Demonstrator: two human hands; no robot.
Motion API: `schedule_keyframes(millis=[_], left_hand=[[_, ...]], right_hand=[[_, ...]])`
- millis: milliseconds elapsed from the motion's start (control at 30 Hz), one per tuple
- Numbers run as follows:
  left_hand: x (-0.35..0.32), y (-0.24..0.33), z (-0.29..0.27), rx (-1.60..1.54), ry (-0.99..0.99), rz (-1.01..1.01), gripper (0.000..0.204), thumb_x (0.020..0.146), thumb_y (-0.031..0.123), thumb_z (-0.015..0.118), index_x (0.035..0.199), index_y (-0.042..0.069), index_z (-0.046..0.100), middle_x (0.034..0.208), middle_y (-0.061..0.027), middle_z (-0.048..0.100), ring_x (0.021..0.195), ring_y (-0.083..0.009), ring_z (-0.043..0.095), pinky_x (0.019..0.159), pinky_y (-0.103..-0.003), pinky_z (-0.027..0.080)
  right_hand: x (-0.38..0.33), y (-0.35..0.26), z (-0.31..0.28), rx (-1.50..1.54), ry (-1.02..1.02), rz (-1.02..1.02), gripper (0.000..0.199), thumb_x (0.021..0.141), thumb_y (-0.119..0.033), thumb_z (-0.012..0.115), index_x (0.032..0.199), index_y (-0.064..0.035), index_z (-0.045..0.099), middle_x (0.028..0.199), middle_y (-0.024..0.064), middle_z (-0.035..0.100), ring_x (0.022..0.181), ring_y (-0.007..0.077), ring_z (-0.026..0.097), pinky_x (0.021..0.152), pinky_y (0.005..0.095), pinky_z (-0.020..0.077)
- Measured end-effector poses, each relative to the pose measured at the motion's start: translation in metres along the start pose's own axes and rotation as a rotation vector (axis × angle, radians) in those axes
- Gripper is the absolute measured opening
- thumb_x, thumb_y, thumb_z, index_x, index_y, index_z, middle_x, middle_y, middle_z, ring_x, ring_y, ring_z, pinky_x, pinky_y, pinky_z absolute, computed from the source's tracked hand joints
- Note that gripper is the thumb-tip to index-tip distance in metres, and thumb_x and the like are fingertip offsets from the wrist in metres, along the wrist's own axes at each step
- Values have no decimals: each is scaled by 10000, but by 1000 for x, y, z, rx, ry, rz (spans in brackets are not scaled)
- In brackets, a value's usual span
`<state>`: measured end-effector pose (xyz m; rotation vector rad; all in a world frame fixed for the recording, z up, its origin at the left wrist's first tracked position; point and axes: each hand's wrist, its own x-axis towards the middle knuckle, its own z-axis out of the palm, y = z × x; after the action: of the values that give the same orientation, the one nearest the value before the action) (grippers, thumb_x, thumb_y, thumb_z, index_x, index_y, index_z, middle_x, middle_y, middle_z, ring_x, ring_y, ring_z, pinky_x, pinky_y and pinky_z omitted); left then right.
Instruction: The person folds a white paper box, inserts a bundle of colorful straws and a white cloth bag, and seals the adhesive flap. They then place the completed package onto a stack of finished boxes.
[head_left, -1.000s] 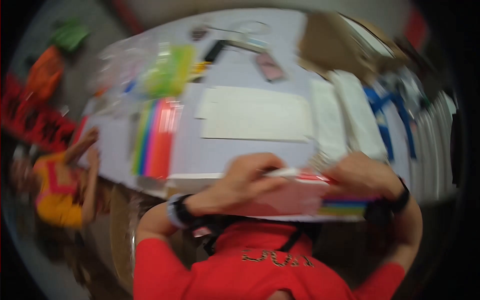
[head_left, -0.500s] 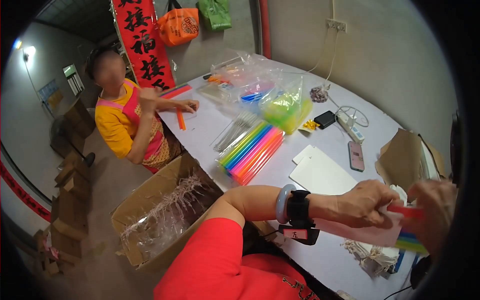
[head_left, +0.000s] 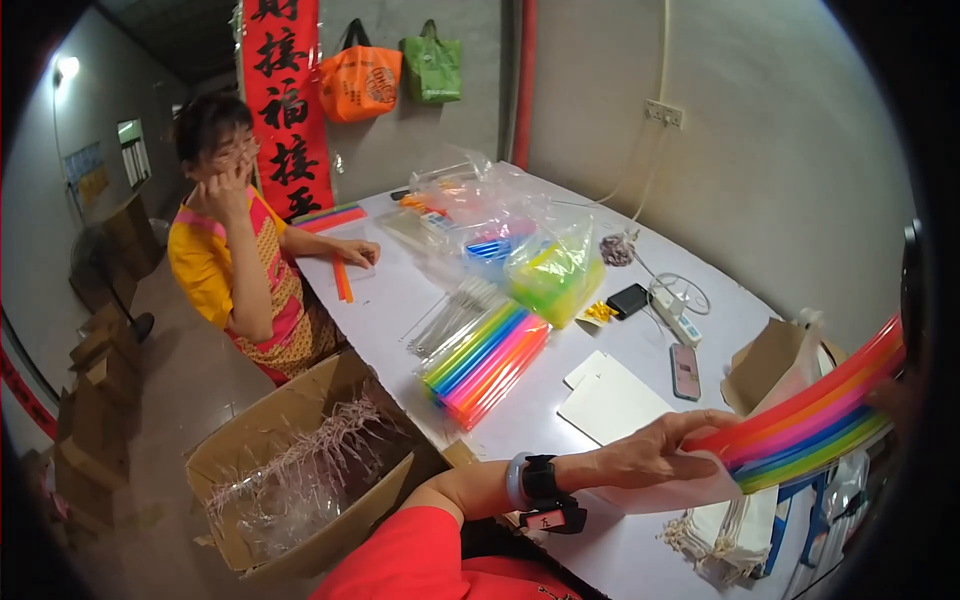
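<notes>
The person's left hand (head_left: 660, 452) was closed lightly around the near end of a bundle of coloured straws (head_left: 812, 412), thumb on top and fingers under, where a thin pale bag (head_left: 672, 493) hung slack beneath the straw ends. The right hand (head_left: 893, 392) sat at the far end, right at the dark rim of the view, so I could not tell whether it gripped or only steadied (just a sliver of it showed). The bundle was held in the air above the right end of the white table (head_left: 640, 365), over a pile of white cloth pouches (head_left: 728, 532). Its long axis ran from lower left to upper right, the far end higher, bowed a little by the lens. To my eye the job wanted the straws kept flush and flat as one band, both ends squeezed evenly, with the bag mouth held wide under the low end so none splayed out.
</notes>
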<state>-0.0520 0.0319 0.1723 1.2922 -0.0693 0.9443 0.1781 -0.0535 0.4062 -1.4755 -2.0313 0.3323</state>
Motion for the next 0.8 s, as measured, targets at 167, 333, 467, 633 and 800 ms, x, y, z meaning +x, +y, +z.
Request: schedule_keyframes(millis=[167,333,467,633,800], left_hand=[[-1,1,-20,133,-11,76,468,884,58,638,1315,34,459,1197,-72,588,1073,-128,522,966,-267,399],[5,4,-33,110,-21,20,450,864,82,631,1286,24,483,1157,-64,593,1078,-128,528,981,-282,406],[6,0,-39,58,11,33,426,857,82,620,1259,19,495,1131,-66,597,1070,-125,534,974,-283,415],[8,5,-34,42,53,52,401,856,82,621,1233,14,501,1113,-63,598,1051,-117,538,956,-279,428],[8,3,-33,80,76,80,373,854,70,620,1205,9,510,1090,-48,598,1034,-108,536,934,-269,434]], right_hand=[[37,61,72,2,-25,-398,395,692,-240,818,961,-47,602,872,161,654,679,266,660,639,346,544],[54,21,119,-138,-339,-341,412,748,-181,782,1063,-15,576,1027,154,636,748,258,662,702,331,561],[62,41,115,58,-405,-98,400,869,-270,669,1145,-6,550,1062,144,619,842,226,649,758,297,538],[66,65,105,179,-237,216,572,934,-514,505,1188,-2,534,1036,138,616,933,186,616,820,255,497],[70,73,111,212,-334,118,656,904,-614,483,1129,-4,576,973,119,630,908,163,621,782,252,504]])
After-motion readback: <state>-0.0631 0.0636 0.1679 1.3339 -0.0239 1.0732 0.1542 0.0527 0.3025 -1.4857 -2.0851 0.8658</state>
